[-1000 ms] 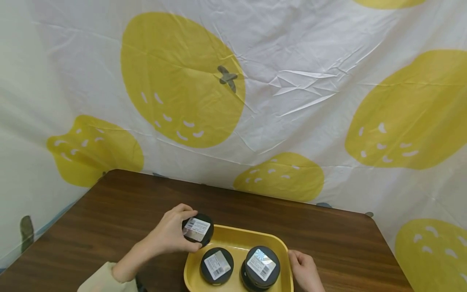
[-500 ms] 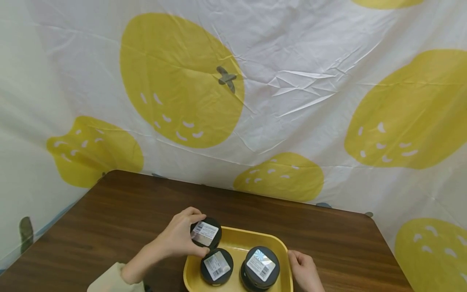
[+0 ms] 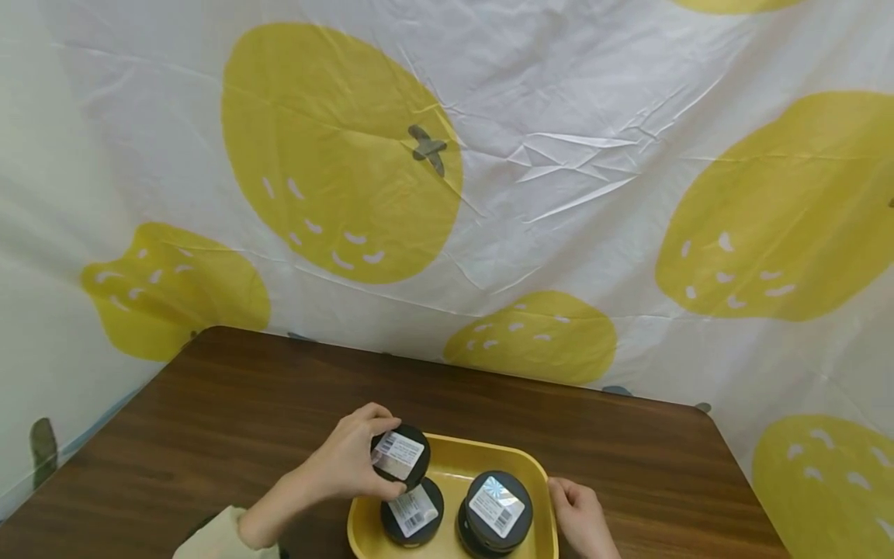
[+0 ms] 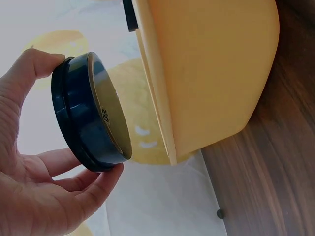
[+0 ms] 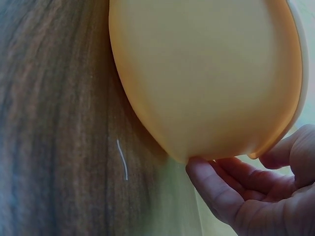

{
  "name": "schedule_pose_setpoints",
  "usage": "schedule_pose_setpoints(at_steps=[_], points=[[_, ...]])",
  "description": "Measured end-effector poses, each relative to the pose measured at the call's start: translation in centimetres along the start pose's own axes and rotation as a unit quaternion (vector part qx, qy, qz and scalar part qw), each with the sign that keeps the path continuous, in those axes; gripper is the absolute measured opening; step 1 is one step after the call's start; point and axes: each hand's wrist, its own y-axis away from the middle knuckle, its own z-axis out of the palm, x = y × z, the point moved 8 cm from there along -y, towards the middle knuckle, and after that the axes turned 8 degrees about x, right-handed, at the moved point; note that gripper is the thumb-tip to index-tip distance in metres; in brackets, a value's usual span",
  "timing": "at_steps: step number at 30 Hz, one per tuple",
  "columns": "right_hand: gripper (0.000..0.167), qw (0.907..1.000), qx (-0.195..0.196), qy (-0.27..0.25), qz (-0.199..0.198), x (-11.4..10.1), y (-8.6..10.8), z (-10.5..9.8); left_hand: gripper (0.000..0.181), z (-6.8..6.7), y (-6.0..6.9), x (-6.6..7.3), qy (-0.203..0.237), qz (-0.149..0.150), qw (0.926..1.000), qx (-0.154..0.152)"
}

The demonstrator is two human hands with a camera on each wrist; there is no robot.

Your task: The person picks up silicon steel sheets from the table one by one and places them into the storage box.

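Note:
My left hand point(image 3: 352, 458) grips a round dark tin point(image 3: 405, 453) with a white barcode label, between thumb and fingers. It hangs over the tray's far left corner and partly covers another labelled tin point(image 3: 417, 519) in the tray. In the left wrist view this held tin point(image 4: 81, 115) shows a glossy dark side and a gold-coloured base, apart from the tray wall point(image 4: 211, 73). At the yellow tray's point(image 3: 482, 448) right rim, my right hand point(image 3: 585, 519) holds on with thumb and fingers. Stacked dark tins point(image 3: 499, 505) stand at the tray's right.
The tray rests on a dark wood-grain table point(image 3: 244, 411), its near end cut off by the picture's bottom edge. Behind the table hangs a white cloth point(image 3: 559, 217) with yellow fruit prints. A thin white strand point(image 5: 122, 160) lies on the table in the right wrist view.
My left hand has carried its tin rightward and slightly nearer, from the tray's left edge to over the left tin. The right hand stays at the rim.

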Motion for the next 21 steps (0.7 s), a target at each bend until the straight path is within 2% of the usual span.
schedule_pose_setpoints(at_steps=[12,21], points=[[0.028,0.9999,-0.007,-0.014,0.000,0.0,0.1,0.1,0.074,1.5,0.0,0.3,-0.003,0.004,0.9998,-0.018],[0.030,0.9999,-0.003,-0.014,0.003,0.0,0.1,0.1,0.075,2.3,0.3,0.4,0.007,-0.012,0.9992,-0.037]])
